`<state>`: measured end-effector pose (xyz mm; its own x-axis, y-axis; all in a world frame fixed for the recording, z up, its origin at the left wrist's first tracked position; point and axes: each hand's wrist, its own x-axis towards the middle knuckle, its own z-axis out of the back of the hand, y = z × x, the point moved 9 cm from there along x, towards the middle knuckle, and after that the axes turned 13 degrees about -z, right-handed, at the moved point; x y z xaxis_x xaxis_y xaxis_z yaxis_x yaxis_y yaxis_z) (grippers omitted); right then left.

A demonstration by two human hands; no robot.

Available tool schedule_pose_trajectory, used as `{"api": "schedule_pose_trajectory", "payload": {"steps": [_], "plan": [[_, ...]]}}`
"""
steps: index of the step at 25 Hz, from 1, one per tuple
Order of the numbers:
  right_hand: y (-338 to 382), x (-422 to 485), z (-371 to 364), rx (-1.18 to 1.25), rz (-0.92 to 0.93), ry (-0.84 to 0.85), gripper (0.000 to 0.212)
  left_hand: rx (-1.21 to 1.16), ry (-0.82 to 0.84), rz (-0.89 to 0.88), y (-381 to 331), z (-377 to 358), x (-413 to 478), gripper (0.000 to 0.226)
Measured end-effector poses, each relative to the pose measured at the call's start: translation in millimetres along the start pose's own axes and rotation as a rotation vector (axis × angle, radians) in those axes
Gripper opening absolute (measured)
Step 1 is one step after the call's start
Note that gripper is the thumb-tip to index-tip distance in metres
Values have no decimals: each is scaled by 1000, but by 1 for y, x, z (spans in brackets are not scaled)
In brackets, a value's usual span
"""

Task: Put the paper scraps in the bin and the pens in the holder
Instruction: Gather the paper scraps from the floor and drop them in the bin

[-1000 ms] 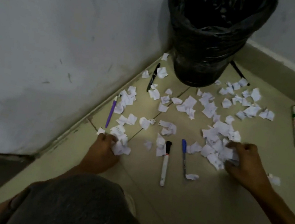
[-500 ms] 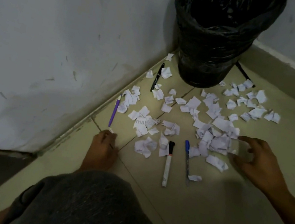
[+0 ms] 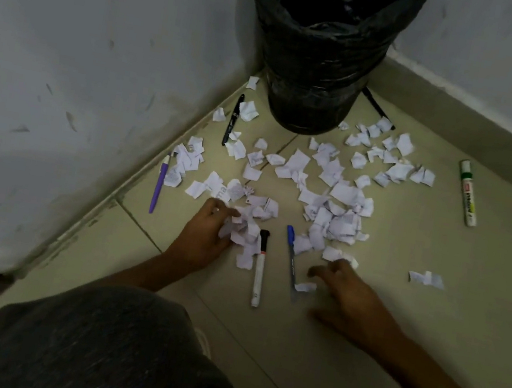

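Several white paper scraps [image 3: 331, 203] lie scattered on the tiled floor in front of a bin [image 3: 320, 45] lined with a black bag. My left hand [image 3: 203, 236] presses against a bunch of scraps [image 3: 243, 230] and curls around them. My right hand [image 3: 346, 293] lies flat with fingers spread, touching a scrap next to the blue pen [image 3: 291, 260]. A white marker with a black cap [image 3: 259, 267] lies between my hands. A purple pen [image 3: 158, 187] and a black pen [image 3: 233, 119] lie along the left wall. A green-capped marker [image 3: 467, 197] lies at the right.
The bin stands in the corner of two white walls [image 3: 83, 63]. Another black pen [image 3: 377, 107] pokes out behind the bin on the right. A lone scrap [image 3: 425, 278] lies apart at the right. My knee in dark cloth [image 3: 106, 348] fills the lower left. No pen holder is in view.
My left hand has slid right and forward, pushing scraps into a bunch by the white marker. My right hand has pulled back from the right pile toward the blue pen.
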<state>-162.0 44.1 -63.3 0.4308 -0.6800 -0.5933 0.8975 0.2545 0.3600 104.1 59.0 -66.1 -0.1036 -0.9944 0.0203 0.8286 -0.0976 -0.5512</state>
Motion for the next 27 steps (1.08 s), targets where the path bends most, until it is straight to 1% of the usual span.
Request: {"api": "schedule_pose_trajectory", "payload": {"steps": [2,4,5,6,9,10,11,12,14,16,17,21,22,24,27], "plan": [[9,10,-10,24,59,-30,43,33,-44,-25,-9,8,12,43],[5,27,2,82,33,-109,26,48,-109,-91,-27,17,15,41],[-1,35,12,98,-1,-163,22,45,-90,-120,-38,17,13,41],[-8,42,22,99,-37,-222,22,43,-31,-146,-49,12,10,43],[-19,47,46,52,-86,-384,28,134,279,-208,-60,-23,2,51],[-15,43,49,35,-77,-412,32,151,332,-222,-55,-31,1,49],[-5,38,48,18,-44,-407,35,127,328,-216,-51,-32,3,45],[9,33,41,0,19,-376,37,84,287,-196,-46,-29,5,40],[42,20,21,-60,161,-278,37,42,166,-165,-37,-17,11,33],[68,11,7,-109,269,-243,37,58,80,-153,-31,-7,18,32],[77,10,1,-111,302,-228,38,55,67,-163,-31,-5,21,32],[91,10,-37,-185,297,-48,54,-9,124,-254,-44,-14,21,28],[90,9,-43,-209,286,-31,53,-8,129,-267,-45,-16,20,27],[88,2,-51,-213,290,-6,47,4,117,-235,-40,-15,22,26],[86,-14,-63,-190,316,102,42,35,96,-207,-36,-9,28,29]]}}
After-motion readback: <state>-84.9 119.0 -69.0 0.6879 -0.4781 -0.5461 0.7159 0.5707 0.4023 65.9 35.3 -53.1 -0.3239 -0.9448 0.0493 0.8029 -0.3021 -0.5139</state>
